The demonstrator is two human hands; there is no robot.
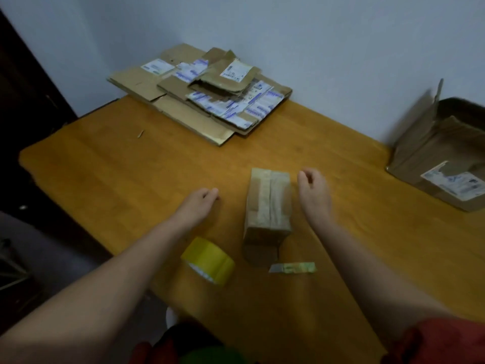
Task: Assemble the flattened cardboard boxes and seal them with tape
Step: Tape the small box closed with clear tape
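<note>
A small assembled cardboard box [267, 206] stands in the middle of the wooden table [118, 174], with tape along its top seam. My left hand [198, 203] hovers to its left with loosely curled fingers, holding nothing. My right hand [313, 191] is just right of the box, fingers loosely curled, apart from it. A yellow tape roll [210, 260] lies near the front edge, left of the box. A small cutter [292, 267] lies in front of the box. A pile of flattened cardboard boxes [202, 95] with labels sits at the back.
A large open cardboard box [443, 153] stands at the table's right edge against the wall. A tiny scrap [141, 133] lies on the table at the back left. The table's left edge drops off to a dark floor.
</note>
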